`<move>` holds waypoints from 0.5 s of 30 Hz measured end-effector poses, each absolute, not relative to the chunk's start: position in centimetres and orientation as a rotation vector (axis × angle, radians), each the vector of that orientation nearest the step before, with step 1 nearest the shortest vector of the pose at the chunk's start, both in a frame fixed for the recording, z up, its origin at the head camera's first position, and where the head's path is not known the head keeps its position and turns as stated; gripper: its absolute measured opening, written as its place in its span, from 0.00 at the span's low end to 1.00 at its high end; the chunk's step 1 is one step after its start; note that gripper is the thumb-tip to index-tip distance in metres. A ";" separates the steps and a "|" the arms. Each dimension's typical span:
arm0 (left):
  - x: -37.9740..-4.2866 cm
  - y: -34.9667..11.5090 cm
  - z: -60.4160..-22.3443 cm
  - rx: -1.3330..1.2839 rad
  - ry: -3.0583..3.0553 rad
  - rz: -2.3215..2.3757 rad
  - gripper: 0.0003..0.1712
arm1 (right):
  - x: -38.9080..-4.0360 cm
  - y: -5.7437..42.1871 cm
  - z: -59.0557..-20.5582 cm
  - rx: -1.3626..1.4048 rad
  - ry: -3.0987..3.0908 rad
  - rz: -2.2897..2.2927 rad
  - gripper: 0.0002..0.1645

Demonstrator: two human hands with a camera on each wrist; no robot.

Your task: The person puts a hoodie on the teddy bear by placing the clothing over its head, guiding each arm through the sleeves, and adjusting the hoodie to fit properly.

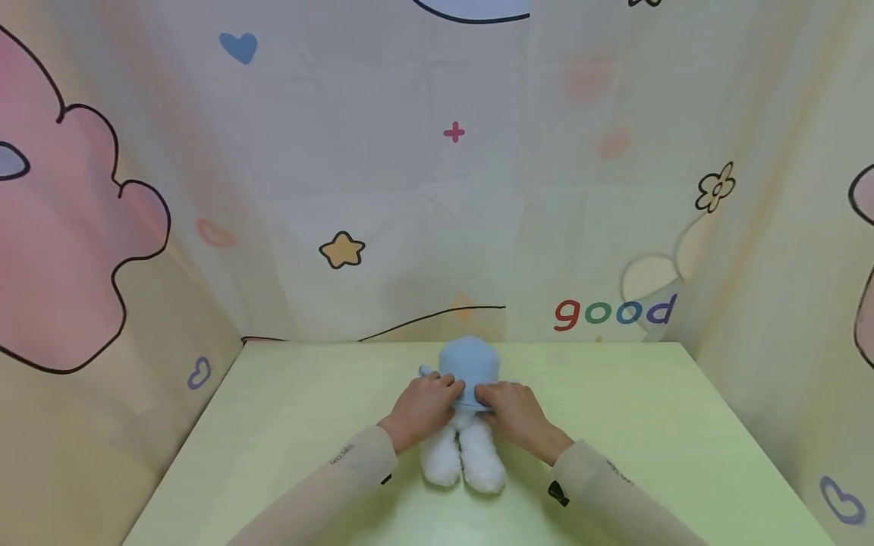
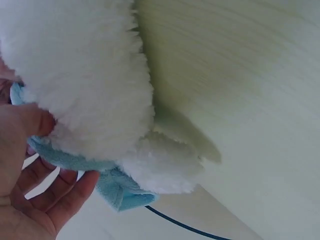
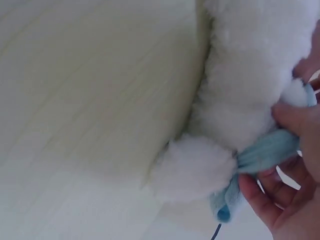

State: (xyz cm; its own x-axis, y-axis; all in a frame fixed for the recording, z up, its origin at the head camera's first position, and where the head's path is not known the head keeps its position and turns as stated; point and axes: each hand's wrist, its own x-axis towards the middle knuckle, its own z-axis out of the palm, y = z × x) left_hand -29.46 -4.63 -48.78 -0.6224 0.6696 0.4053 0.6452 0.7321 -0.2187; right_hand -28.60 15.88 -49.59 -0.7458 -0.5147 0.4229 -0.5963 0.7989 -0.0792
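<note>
Cloth grip: the blue cloth is pinched near its lower edge by the left hand and right hand.
Toy's lie: the plush toy is set lower centre, lengthwise up the frame, legs below the grip; neither hand is clearly nearer.
Count: one blue cloth, one plush toy, two hands.

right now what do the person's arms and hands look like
The left hand and right hand are bare. The left sleeve and right sleeve are long, pale beige, with small dark lettering; a black piece shows under each.
</note>
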 end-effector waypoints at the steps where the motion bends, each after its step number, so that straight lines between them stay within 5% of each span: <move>1: -29.5 -4.8 -48.7 -1.012 -2.474 0.055 0.09 | -28.6 16.0 -49.5 0.839 -2.605 0.302 0.26; 8: -29.6 -5.3 -49.0 -0.992 -2.544 -0.061 0.06 | -28.4 16.4 -49.0 0.903 -2.620 0.330 0.14; 15: -30.0 -4.0 -50.2 -0.934 -2.488 0.012 0.07 | -28.8 15.4 -49.5 0.863 -2.570 0.226 0.22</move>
State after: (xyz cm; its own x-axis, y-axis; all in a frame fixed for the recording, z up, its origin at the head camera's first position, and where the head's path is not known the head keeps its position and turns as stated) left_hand -29.98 -4.02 -50.16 -0.6526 0.6222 0.4324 0.6180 0.7673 -0.1715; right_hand -28.77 15.44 -49.53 -0.7202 -0.5394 0.4363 -0.6073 0.7942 -0.0206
